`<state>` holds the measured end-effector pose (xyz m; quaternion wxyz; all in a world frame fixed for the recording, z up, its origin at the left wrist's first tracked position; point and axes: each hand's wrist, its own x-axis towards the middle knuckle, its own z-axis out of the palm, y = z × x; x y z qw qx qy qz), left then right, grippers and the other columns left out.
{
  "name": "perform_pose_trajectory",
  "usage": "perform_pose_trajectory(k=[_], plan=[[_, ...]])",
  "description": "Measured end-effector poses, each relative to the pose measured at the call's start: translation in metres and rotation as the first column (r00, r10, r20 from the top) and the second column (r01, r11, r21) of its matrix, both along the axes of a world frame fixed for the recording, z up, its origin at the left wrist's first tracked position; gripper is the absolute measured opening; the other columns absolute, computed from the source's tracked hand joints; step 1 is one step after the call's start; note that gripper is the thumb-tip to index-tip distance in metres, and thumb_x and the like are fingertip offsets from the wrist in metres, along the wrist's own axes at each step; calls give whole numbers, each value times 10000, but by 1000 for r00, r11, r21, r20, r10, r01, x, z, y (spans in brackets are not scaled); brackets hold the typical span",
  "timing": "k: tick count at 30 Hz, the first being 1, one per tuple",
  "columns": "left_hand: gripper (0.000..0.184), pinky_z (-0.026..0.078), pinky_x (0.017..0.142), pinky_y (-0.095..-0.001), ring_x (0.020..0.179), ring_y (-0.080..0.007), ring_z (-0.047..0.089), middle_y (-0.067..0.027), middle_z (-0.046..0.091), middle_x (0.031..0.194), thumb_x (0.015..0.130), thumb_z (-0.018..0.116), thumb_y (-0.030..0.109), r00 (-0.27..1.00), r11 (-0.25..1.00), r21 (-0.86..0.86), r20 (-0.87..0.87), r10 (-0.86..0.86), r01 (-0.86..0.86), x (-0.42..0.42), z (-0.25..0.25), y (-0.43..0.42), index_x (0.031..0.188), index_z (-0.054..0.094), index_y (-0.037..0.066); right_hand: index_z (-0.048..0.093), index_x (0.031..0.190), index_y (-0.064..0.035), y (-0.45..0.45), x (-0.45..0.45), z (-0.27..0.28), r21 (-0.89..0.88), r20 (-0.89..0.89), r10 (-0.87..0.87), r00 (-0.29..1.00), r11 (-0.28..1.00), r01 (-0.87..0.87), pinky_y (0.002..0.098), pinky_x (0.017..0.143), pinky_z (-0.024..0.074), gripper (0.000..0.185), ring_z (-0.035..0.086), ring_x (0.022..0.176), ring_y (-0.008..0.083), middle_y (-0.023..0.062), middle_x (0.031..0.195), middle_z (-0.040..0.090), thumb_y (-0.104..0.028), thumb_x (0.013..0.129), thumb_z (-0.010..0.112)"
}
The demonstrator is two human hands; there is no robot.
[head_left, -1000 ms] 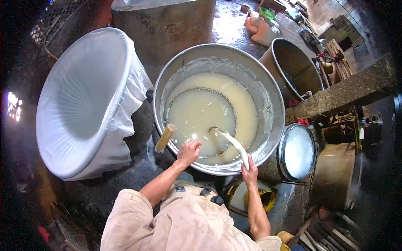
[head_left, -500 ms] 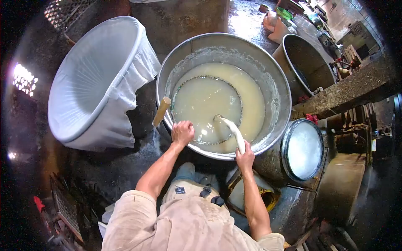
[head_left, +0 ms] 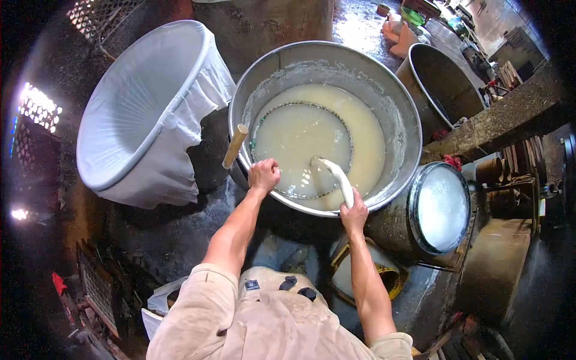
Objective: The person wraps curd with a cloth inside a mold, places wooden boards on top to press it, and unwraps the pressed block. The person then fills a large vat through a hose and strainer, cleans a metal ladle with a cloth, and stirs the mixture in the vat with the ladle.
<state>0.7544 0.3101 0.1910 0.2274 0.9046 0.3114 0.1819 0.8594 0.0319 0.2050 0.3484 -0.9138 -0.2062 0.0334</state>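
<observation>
Standing leftmost, a cloth-draped tub (head_left: 155,167) is beside a metal vat (head_left: 396,120). A wooden stick (head_left: 235,146) slants at the vat's left rim. The left hand (head_left: 264,174) curls at the near rim, its grip unclear. Within the vat, a ring (head_left: 303,102) lies in cloudy liquid (head_left: 303,141). The right hand (head_left: 354,214), well apart, is clamped on a curved white handle (head_left: 341,177) reaching over the ring.

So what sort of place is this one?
Probably a small workshop, perhaps for food: there's a large metal vat of cloudy liquid, white cloth draped over a wide round rim, and another big open drum nearby.
</observation>
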Motion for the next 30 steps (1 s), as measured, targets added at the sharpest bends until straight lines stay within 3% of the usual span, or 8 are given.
perform_pose_trajectory(k=[3, 6, 12, 16, 20, 30], plan=[[123, 495, 707, -426, 746, -312, 625, -133, 647, 761, 689, 575, 159, 999, 1000, -22, -31, 17, -18, 0, -1, 1, 772, 637, 92, 524, 1176, -94, 0, 0, -7, 58, 104, 10, 995, 998, -16, 481, 733, 480, 519, 599, 811, 404, 218, 890, 619, -94, 659, 572], [112, 494, 701, -429, 734, -315, 626, -138, 645, 745, 683, 577, 160, 999, 1000, -14, -29, 26, -26, 0, -3, 2, 748, 637, 90, 528, 1178, -101, 1, -2, -4, -17, 33, -27, 999, 999, 28, 478, 734, 483, 526, 604, 812, 400, 217, 891, 623, -94, 653, 575], [84, 473, 678, -430, 705, -307, 625, -123, 639, 702, 671, 585, 160, 1000, 1000, -22, 9, -12, 12, -1, -5, 5, 715, 634, 107, 543, 1156, -89, 5, -1, -5, 12, 72, -47, 996, 999, 47, 467, 726, 495, 527, 616, 796, 398, 210, 907, 632, -91, 632, 593], [80, 468, 678, -417, 713, -294, 624, -117, 641, 714, 679, 577, 166, 999, 999, -22, -2, -41, 40, 1, -5, 8, 708, 630, 114, 546, 1152, -88, 7, 1, -12, -78, 78, -68, 995, 994, 74, 460, 736, 499, 534, 617, 813, 393, 197, 927, 636, -131, 624, 615], [115, 472, 679, -419, 732, -291, 625, -117, 649, 752, 731, 552, 192, 999, 999, 33, -27, -23, 24, 0, -14, 8, 730, 641, 119, 544, 1187, -113, 1, 2, -24, -86, 185, -53, 981, 994, 70, 449, 747, 501, 560, 620, 830, 376, 187, 975, 635, -157, 633, 615], [117, 484, 693, -417, 752, -295, 629, -114, 657, 773, 704, 557, 162, 998, 997, -47, -7, -56, 56, -3, -3, 5, 753, 647, 105, 567, 1160, -130, 8, -5, -8, -71, 118, -93, 989, 992, 102, 432, 731, 505, 515, 631, 806, 355, 168, 914, 645, -145, 647, 606]])
